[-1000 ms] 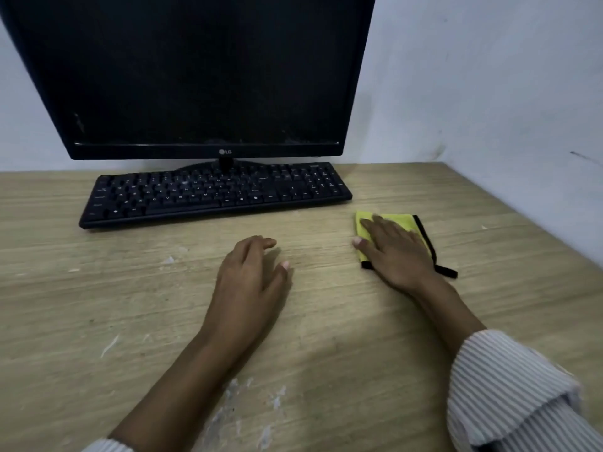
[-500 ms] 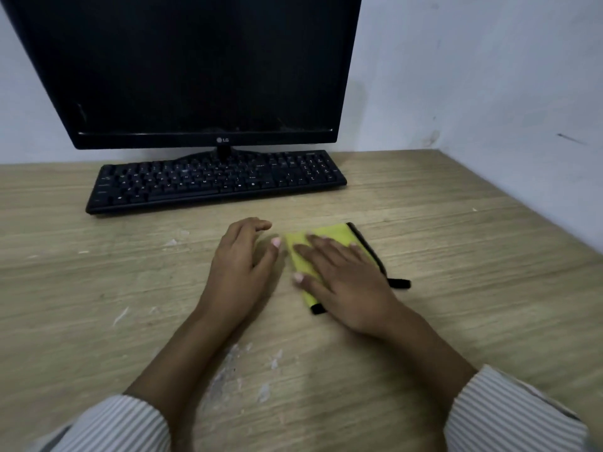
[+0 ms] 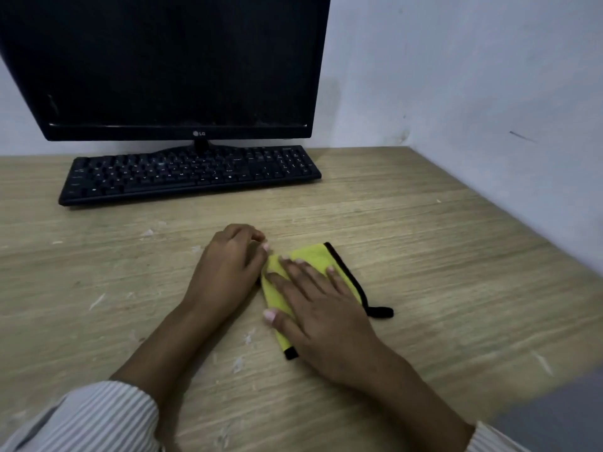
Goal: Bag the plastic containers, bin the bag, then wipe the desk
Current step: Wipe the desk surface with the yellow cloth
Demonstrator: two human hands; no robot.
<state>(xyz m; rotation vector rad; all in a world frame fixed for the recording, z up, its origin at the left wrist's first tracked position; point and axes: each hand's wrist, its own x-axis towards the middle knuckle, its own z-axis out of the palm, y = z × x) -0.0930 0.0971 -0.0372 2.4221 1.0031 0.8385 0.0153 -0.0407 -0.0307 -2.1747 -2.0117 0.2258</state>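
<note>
On the wooden desk [image 3: 440, 256], near its middle, lies a folded yellow microfibre cloth [image 3: 313, 259] with black edging and a short black loop sticking out at its right side. The right hand [image 3: 323, 314] lies flat on top of the cloth, fingers straight and spread, pressing it against the wood rather than gripping it; the thumb tip rests at the cloth's left edge. The left hand [image 3: 228, 272] rests on the desk just beside the cloth's left edge, fingers loosely curled and holding nothing; whether its fingertips touch the cloth cannot be told. Both wrists come out of white, finely striped sleeves [image 3: 98, 415].

Farther back, a black full-size keyboard [image 3: 189, 174] sits parallel to the desk's rear edge; its key legends are too small to read. Behind it stands a black monitor [image 3: 163, 60] with a dark screen, and the "LG" logo is readable at the centre of its lower bezel. Pale scuffs and flecks mark the wood around the hands. A plain wall [image 3: 456, 76] meets the desk at the back and on the right.
</note>
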